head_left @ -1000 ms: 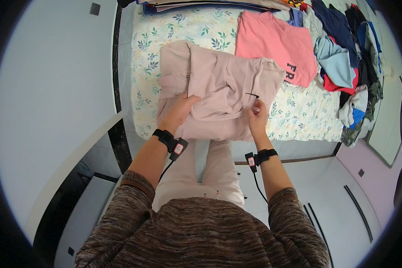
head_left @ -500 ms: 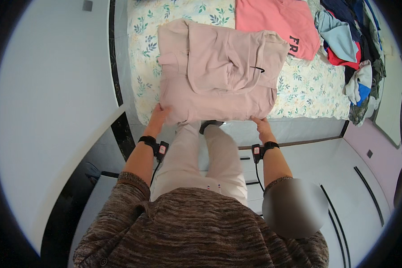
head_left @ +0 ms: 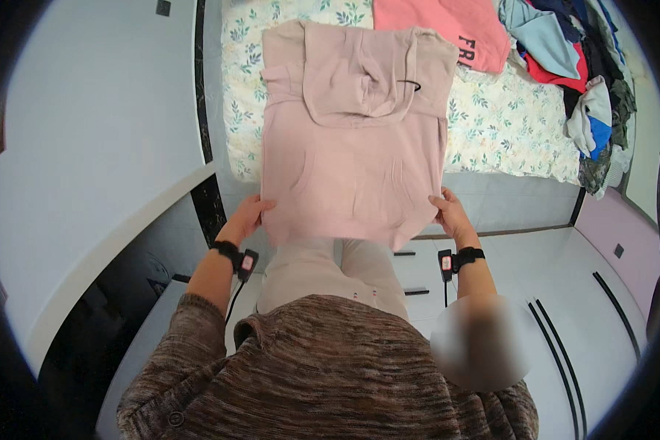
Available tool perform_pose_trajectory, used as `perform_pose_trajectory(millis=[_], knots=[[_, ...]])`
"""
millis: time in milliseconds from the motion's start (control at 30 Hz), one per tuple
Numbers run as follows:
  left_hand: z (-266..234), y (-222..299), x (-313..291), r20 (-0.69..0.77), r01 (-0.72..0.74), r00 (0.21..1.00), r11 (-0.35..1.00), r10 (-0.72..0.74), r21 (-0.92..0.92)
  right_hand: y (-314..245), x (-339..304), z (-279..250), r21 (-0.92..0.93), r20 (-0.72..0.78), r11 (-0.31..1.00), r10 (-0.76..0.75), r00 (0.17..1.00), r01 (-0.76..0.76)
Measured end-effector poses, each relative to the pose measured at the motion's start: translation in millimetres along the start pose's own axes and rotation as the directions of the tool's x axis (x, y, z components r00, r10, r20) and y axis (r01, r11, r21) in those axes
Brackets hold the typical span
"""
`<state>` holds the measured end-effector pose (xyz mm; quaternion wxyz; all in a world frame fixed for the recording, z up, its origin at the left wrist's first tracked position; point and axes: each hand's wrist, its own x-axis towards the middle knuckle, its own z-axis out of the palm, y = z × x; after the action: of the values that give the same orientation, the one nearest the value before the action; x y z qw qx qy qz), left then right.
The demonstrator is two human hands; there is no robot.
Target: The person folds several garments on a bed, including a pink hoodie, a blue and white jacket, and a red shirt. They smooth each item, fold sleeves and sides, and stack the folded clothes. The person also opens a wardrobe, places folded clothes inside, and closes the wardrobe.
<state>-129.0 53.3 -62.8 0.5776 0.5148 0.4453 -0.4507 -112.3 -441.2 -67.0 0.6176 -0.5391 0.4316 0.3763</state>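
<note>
A pale pink hoodie point(head_left: 352, 161) lies with its hood and upper part on the bed, while its lower part stretches off the bed's near edge toward me. A front pocket shows on the body, and a dark cord loop sticks out by the hood. My left hand point(head_left: 251, 213) pinches the hoodie's left side near the hem. On the opposite side my right hand point(head_left: 449, 210) grips the fabric at about the same height. The bottom hem hangs in front of my legs, slightly blurred.
The bed point(head_left: 510, 143) has a white leaf-patterned sheet. A folded coral garment point(head_left: 440, 33) with dark lettering lies beyond the hoodie. Heaped mixed clothes point(head_left: 583, 81) cover the bed's right end. A white wall point(head_left: 110, 95) stands at the left, and white drawer fronts point(head_left: 513, 253) at the right.
The lower part of the hoodie, folded up before, is now drawn out toward me, showing the pocket. Both hands have moved slightly apart and still hold its sides.
</note>
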Motion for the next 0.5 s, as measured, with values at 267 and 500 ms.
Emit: perform_pose_trajectory(millis=[267, 500], knots=[[-18.3, 132.9, 3.1, 0.171, -0.688, 0.652, 0.482, 0.738, 0.543, -127.0, 24.1, -0.7, 0.846, 0.062, 0.52, -0.319, 0.946, 0.12], [6.9, 196.0, 92.0, -0.222, -0.447, 0.857, 0.886, 0.464, 0.126, -140.9, 103.3, 33.4, -0.231, -0.337, 0.882, -0.468, 0.817, 0.41]])
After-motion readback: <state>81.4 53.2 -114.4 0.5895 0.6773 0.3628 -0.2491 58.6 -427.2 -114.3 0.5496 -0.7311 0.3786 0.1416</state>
